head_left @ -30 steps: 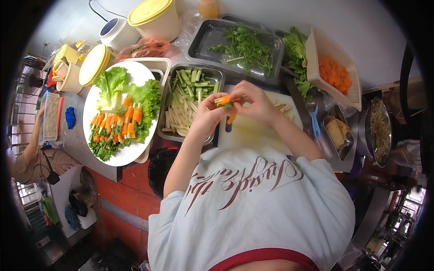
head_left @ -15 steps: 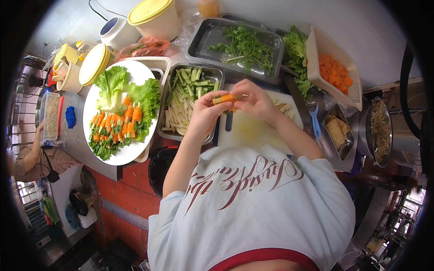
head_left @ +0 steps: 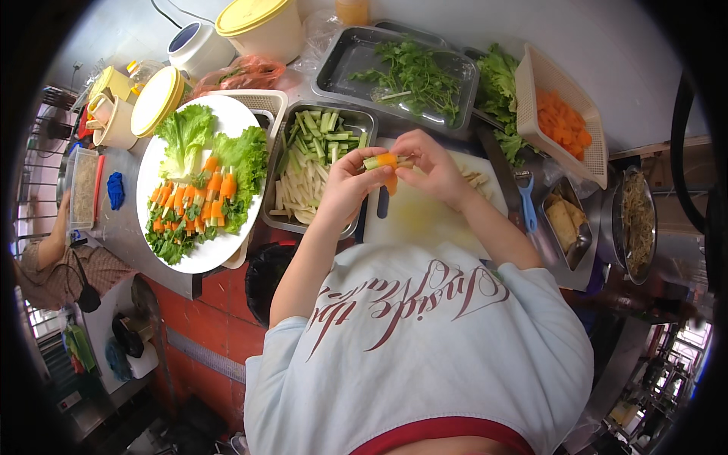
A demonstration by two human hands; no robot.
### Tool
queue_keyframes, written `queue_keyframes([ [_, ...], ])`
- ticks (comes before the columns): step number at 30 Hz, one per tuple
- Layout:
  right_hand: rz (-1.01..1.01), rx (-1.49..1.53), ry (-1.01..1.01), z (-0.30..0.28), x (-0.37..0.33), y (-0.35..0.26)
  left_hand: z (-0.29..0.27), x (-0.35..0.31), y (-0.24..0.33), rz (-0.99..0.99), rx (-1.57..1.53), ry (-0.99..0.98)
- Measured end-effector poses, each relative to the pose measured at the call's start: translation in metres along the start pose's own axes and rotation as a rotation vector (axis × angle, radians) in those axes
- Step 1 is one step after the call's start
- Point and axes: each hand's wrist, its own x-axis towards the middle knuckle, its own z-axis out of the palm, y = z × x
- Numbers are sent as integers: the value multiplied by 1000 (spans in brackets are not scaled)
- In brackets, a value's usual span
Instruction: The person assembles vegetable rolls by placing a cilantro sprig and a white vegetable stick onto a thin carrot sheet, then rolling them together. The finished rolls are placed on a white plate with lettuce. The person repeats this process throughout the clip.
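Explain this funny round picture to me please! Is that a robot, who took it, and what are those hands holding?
There's no robot here, just a person with two bare hands. The camera sits on the person's head, looking down, and its wide fisheye lens makes straight edges look bent. That's why you see their pale shirt from above.

The left hand and right hand hold a small bundle of pale and green sticks with an orange strip around it. Below is a white, flat cutting board.

To the left, a round white plate holds curly green lettuce and more orange-wrapped bundles. Nearer the hands, a rectangular metal tray holds cut sticks. To the right, a cream plastic basket holds thin orange slices.
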Motion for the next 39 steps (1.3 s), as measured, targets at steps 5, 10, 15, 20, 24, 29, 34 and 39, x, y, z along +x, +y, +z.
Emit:
queue_keyframes([
  [5,204,43,-65,-5,-1,-1,2,1,0,117,199,15],
  [10,63,14,-45,-4,-1,9,10,-1,3,70,-86,118],
  [15,97,40,2,-2,-4,9,-1,1,2,45,83,8],
  [20,84,57,-89,-5,-2,4,-3,2,0,151,167,-38],
  [24,36,111,-77,-1,-1,3,5,-2,-1,124,-31,22],
  [29,-12,-18,-39,4,-6,10,2,-3,-7,46,-98,26],
  [34,34,-51,-43,3,-7,12,4,-5,-11,40,-132,9],
  [39,-21,-99,-35,5,-5,5,2,-5,-18,37,-72,23],
])
